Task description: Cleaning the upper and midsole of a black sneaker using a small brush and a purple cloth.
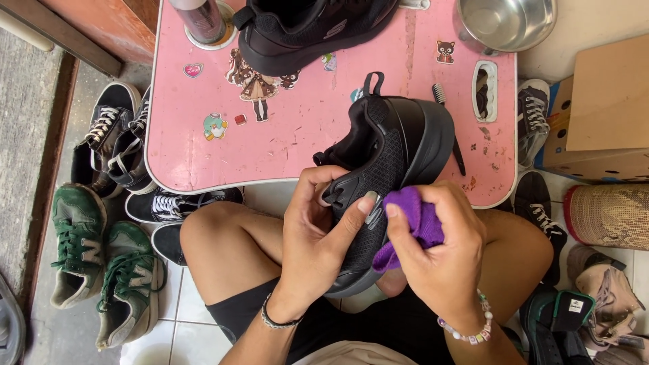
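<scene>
While the left hand [314,233] grips the black shoe [385,176] from the side, fingers curled over the collar and thumb pressed flat along the upper, the shoe sits tilted, sole facing away from the person and toe end down near the lap. Closed tight on it, no gap visible.

Right hand [443,250] is just right of the left, thumbs nearly touching. It's bunched around a purple cloth [416,223], fingers folded narrow, cloth pressed against the shoe's side panel right beside the left thumb.

Beyond both hands: pink table [203,142] with cartoon stickers. The shoe's heel rests over its near edge. Farther out past the left hand, a second black shoe [304,30] lies on the table top, with a metal can [201,19] to its left. Past the right hand, a steel bowl [503,23] at the far corner, and a small brush [446,118] lies partly hidden behind the held shoe.

Left of the left hand, on the floor: green sneakers [101,260], black-and-white sneakers [111,135]. Right of the right hand: cardboard box [602,115], woven basket [608,216], more shoes.

Beaded bracelet [466,331] on right wrist, dark band [278,321] on left.
</scene>
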